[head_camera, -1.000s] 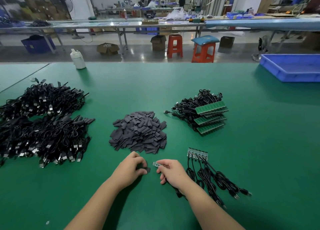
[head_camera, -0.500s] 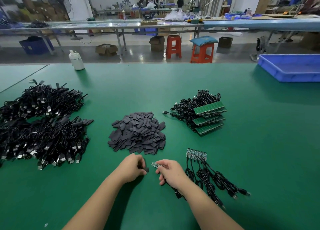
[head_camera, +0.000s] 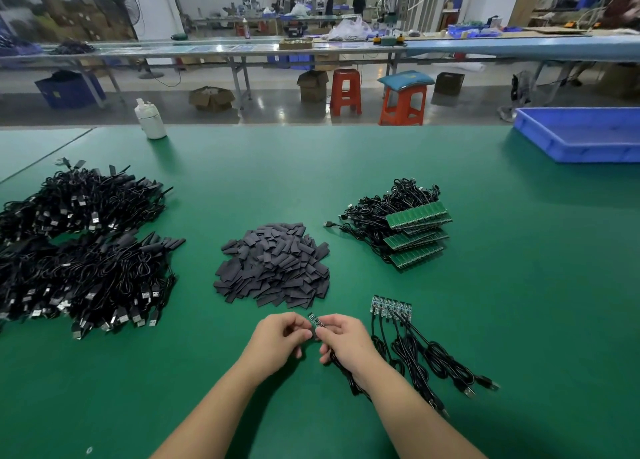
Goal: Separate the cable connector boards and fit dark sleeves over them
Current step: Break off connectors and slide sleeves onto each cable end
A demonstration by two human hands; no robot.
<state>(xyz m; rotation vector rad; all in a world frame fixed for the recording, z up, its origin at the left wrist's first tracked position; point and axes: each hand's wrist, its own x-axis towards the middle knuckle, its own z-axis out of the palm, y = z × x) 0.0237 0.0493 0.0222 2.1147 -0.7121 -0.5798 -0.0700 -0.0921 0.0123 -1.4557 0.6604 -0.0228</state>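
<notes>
My right hand (head_camera: 346, 337) pinches a small connector board (head_camera: 313, 319) whose black cable trails back under my wrist. My left hand (head_camera: 280, 337) holds a dark sleeve (head_camera: 316, 332) at the board's near end; my fingers mostly hide the sleeve. A heap of dark sleeves (head_camera: 273, 264) lies just beyond my hands. To the right lies a joined strip of connector boards (head_camera: 391, 308) with black cables (head_camera: 433, 358). Farther back right sits a stack of green board panels with cables (head_camera: 412, 233).
Two big piles of black sleeved cables (head_camera: 79, 250) fill the left of the green table (head_camera: 519, 302). A white bottle (head_camera: 150, 119) stands at the far edge, a blue tray (head_camera: 581, 134) at the far right. Stools and benches lie beyond.
My hands have come closer together, and the board now points up and away between them, with the sleeve at its near end.
</notes>
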